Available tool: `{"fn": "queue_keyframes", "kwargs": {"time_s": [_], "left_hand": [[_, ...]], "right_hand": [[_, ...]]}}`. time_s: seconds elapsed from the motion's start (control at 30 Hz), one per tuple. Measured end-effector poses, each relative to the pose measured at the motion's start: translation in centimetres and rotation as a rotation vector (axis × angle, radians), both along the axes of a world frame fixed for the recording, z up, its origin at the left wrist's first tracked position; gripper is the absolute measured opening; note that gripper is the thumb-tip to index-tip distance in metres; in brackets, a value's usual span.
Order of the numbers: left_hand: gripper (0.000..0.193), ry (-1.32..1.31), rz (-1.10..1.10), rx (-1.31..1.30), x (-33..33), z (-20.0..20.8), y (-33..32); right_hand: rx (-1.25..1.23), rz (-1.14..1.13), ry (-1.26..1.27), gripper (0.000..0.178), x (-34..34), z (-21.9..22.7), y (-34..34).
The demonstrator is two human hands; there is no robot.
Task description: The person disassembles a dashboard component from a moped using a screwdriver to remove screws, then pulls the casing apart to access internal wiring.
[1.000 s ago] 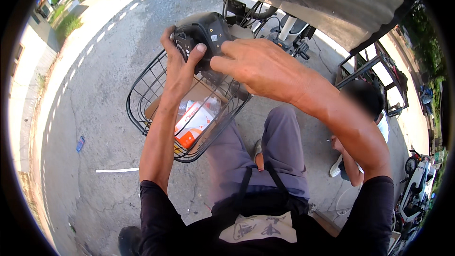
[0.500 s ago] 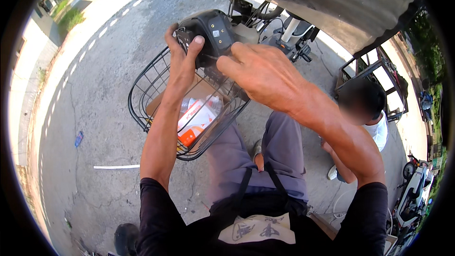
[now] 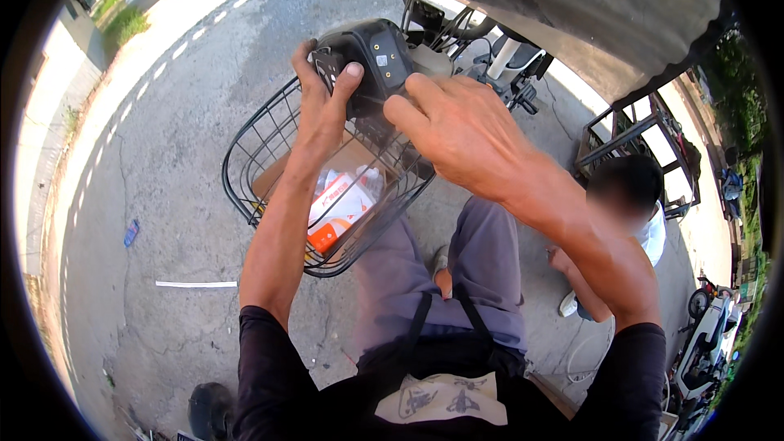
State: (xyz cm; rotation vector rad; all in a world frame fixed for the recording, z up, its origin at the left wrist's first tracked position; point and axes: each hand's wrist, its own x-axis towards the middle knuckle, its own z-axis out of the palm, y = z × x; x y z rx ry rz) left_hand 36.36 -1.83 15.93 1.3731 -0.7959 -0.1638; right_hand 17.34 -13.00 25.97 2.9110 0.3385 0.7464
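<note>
A black plastic housing [image 3: 377, 55] with small brass-coloured round fittings sits above the far side of a black wire basket [image 3: 233, 189]. My left hand [image 3: 320, 118] grips its left side, thumb on the near face. Under those fingers is a dark plate with holes [image 3: 329, 68]. My right hand [image 3: 465, 135] is closed at the housing's lower right, fingers pressed together; whatever it pinches is hidden. Inside the basket, below my hands, lie a white and orange packet [image 3: 341, 211], clear plastic and brown cardboard.
Handlebars and cables [image 3: 445, 28] stand behind the housing, under a grey sheet [image 3: 563, 8]. At the right another person [image 3: 625, 188] crouches near a metal frame [image 3: 637, 135]. A parked scooter [image 3: 704, 339] stands farther right. A white strip [image 3: 196, 284] lies on the concrete.
The view has shifted slightly. Both hands keep their places at the housing, and the right hand's pose is nearly the same.
</note>
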Motion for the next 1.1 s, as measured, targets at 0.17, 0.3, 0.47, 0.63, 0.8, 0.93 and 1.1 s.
{"fn": "queue_keyframes", "kwargs": {"time_s": [0.17,0.3,0.47,0.63,0.8,0.93,1.1], "left_hand": [[0.101,-0.039,0.02,-0.003,0.2,-0.4,0.0],[0.098,0.008,-0.02,-0.02,-0.2,0.3,0.0],[0.097,0.021,-0.024,-0.043,0.1,-0.2,0.1],[0.098,0.022,-0.031,-0.034,0.2,-0.2,0.0],[0.101,0.021,-0.01,-0.027,0.4,-0.4,-0.1],[0.101,0.008,0.002,-0.02,0.4,-0.6,0.0],[0.102,0.027,-0.017,-0.039,0.3,-0.3,-0.1]], "right_hand": [[-0.004,0.055,-0.065,0.019,0.7,1.0,-0.4],[0.298,-0.291,0.079,0.022,0.2,0.7,1.7],[0.192,-0.208,0.115,0.021,0.0,0.6,1.4],[0.007,0.055,-0.007,0.021,0.2,0.7,-0.7],[0.257,-0.321,0.174,0.021,0.2,1.3,1.0],[0.143,-0.209,0.116,0.022,0.0,0.3,0.9],[0.024,0.181,-0.102,0.021,1.1,0.0,-1.0]]}}
